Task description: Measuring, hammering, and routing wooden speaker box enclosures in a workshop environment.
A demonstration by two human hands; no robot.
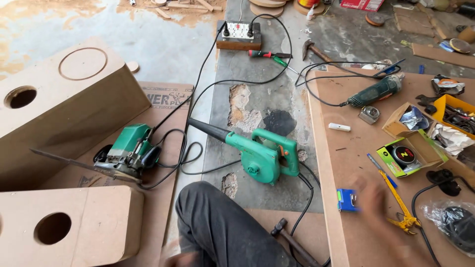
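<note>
The fibreboard panel (pixel 356 148) on the floor carries the tools. Step in hand, as judged: reaching for the blue tape measure (pixel 347 200). The blurred right hand (pixel 373 200) hovers just beside it; its opening cannot be determined. Next: close on the case. The left hand (pixel 180 259) is barely visible.

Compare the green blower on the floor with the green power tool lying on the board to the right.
The blower is bright green and bulky, with a black cone nozzle; the power tool on the board is darker green and slim. The blower lies on the bare concrete floor, near the person's knee; the slim tool lies on the brown board, farther from the blurred right hand. Both trail black cords.
</note>
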